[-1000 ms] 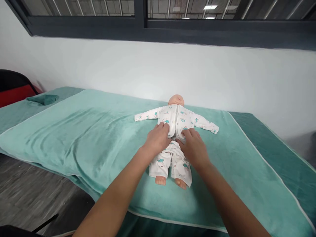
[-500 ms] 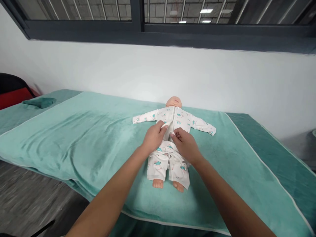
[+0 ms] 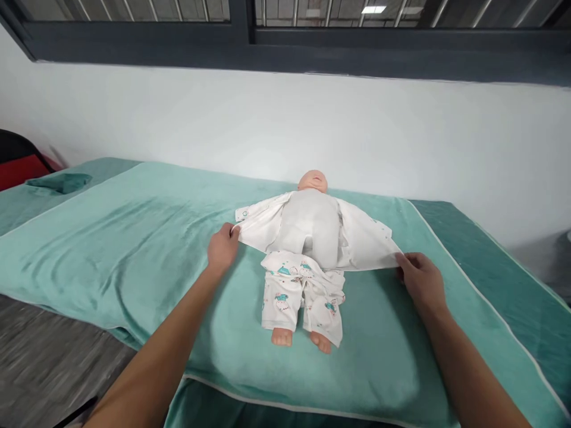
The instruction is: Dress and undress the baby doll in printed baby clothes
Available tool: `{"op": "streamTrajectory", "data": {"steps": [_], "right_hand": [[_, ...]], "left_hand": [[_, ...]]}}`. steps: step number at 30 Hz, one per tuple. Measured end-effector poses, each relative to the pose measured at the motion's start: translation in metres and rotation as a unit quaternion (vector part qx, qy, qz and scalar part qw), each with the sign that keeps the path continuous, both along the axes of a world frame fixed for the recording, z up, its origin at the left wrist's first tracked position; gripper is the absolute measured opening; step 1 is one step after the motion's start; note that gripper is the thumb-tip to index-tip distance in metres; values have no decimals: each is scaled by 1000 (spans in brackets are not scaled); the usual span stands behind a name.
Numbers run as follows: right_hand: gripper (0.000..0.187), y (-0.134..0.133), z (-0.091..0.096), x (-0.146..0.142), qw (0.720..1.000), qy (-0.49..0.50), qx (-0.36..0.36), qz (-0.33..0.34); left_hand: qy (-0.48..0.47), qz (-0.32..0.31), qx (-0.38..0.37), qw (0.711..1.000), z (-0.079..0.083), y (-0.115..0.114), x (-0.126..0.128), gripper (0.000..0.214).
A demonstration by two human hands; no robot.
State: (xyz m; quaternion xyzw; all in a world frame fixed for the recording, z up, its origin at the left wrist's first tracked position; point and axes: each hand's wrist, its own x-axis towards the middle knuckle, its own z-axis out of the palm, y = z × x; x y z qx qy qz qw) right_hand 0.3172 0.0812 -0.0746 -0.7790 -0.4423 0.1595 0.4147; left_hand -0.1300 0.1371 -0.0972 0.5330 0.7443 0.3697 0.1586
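Observation:
A baby doll (image 3: pixel 312 181) lies on its back with its head toward the wall. Its white baby shirt (image 3: pixel 372 241) is spread wide at the front, baring a pale cloth torso (image 3: pixel 307 223). My left hand (image 3: pixel 224 246) pinches the shirt's front edge on the left side. On the other side, my right hand (image 3: pixel 419 278) grips the opposite front corner, drawn taut away from the body. Printed white pants (image 3: pixel 281 291) cover the doll's legs, and both bare feet (image 3: pixel 282 337) stick out below.
A light green blanket (image 3: pixel 147 238) covers the bed, over a darker green sheet (image 3: pixel 499 267). A dark green cloth (image 3: pixel 60 183) lies at the far left near a red and black item (image 3: pixel 22 169). Behind stand a white wall (image 3: pixel 178 119) and a dark window frame (image 3: pixel 285 53).
My hands have moved apart from the doll's middle, pulling the two shirt fronts outward. The shirt has opened and the cloth torso now shows. The view has tilted slightly.

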Motion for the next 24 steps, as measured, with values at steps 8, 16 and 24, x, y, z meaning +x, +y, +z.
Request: {"op": "streamTrajectory", "data": {"steps": [8,16,24], "right_hand": [[28,33,-2,-40,937,-207,252,125],[43,113,19,-115,942,1,216,258],[43,104,10,-112,939,88,173,284]], "left_hand": [[224,-66,96,968,0,26,30,35],[278,-118,109,947,25,89,96,29],[104,-39,68,992,15,126,78,33]]}}
